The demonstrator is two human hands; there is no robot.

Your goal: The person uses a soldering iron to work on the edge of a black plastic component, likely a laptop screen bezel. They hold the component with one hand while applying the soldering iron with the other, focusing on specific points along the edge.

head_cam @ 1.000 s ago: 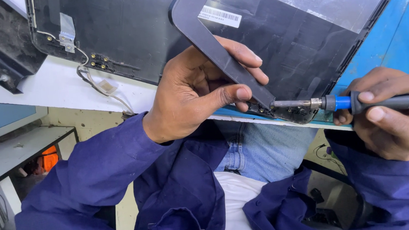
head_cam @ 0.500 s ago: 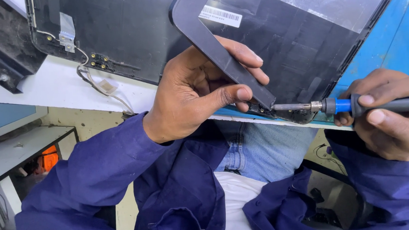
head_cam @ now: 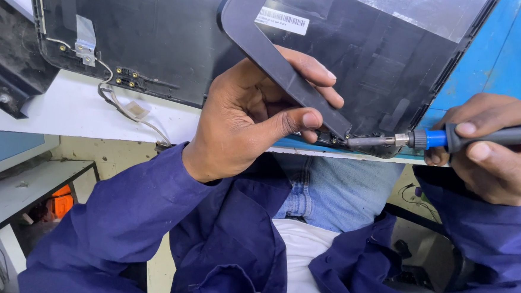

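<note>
My left hand [head_cam: 259,120] grips a dark grey plastic bezel strip [head_cam: 267,51] that lies across a black laptop lid panel [head_cam: 375,63], thumb and fingers pinching its lower end. My right hand [head_cam: 498,152] holds a screwdriver [head_cam: 450,138] with a blue and black handle. Its metal tip points left at the lid's corner hinge area [head_cam: 346,141], just below the strip's end and close to my left thumb.
A second black laptop lid [head_cam: 148,45] with a hinge bracket and loose cable [head_cam: 121,103] lies on the white bench [head_cam: 68,112]. A blue surface [head_cam: 499,51] is at right. A lower white shelf [head_cam: 19,195] stands at left. My blue sleeves and lap fill the bottom.
The screwdriver tip has edged slightly left toward the hinge corner. My left hand keeps its grip on the strip.
</note>
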